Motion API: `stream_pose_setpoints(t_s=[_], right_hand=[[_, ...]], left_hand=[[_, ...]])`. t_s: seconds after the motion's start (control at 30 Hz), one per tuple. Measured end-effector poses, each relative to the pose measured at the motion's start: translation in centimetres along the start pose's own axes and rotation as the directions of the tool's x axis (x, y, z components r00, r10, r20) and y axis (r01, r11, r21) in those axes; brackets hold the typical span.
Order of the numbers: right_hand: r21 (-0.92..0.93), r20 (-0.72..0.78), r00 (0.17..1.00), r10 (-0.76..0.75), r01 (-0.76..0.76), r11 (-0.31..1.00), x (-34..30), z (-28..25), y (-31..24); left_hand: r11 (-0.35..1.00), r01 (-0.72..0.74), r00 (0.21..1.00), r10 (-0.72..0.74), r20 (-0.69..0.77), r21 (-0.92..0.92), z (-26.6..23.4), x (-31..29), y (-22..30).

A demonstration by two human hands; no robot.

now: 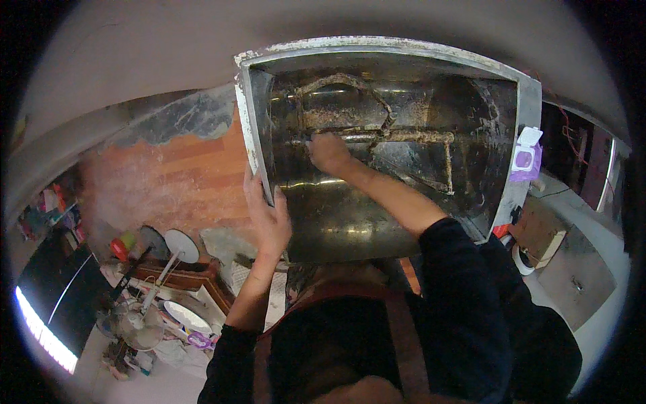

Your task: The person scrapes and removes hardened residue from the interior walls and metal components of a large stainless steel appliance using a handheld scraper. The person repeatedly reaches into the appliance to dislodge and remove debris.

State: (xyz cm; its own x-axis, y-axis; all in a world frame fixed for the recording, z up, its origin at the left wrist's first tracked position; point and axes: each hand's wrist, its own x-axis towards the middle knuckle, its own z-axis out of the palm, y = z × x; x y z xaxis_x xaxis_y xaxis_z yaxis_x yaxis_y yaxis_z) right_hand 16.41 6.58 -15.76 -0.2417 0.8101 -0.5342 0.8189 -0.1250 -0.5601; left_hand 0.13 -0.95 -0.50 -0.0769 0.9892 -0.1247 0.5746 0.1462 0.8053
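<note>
Before me is a large metal mixing machine tub (323,229) with a pale, worn rim. Inside it a crusted mixing shaft (417,136) with bent arms runs from left to right, caked with brown residue. My right hand (328,155) reaches down into the tub and is closed in a fist at the shaft's left part. What its fingers hold, if anything, is hidden. My left hand (267,219) clasps the left side wall of the tub near its front corner, thumb on the inner side and fingers outside.
A purple and white wipes pack (525,155) sits on the tub's right rim. Further right are a cardboard box (542,236) and a grey metal surface (579,283). Wood-patterned flooring (182,182) lies left. A white fan (138,320) and clutter stand at lower left.
</note>
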Motion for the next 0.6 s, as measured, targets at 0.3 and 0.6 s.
stream_pose_setpoints(t_s=[0.3, 0.6], right_hand=[[-0.122, 0.097, 0.951, -0.295, 0.305, 0.944, 2.4, 1.6, 0.7], [-0.001, -0.044, 0.999, -0.014, 0.014, 1.0, 4.3, 6.2, 3.3]], left_hand=[[0.996, -0.002, 1.0, 0.002, 0.002, 0.086, -0.1, -0.8, -1.1], [0.998, -0.046, 0.999, 0.045, 0.023, 0.031, 0.5, 0.8, 0.7]])
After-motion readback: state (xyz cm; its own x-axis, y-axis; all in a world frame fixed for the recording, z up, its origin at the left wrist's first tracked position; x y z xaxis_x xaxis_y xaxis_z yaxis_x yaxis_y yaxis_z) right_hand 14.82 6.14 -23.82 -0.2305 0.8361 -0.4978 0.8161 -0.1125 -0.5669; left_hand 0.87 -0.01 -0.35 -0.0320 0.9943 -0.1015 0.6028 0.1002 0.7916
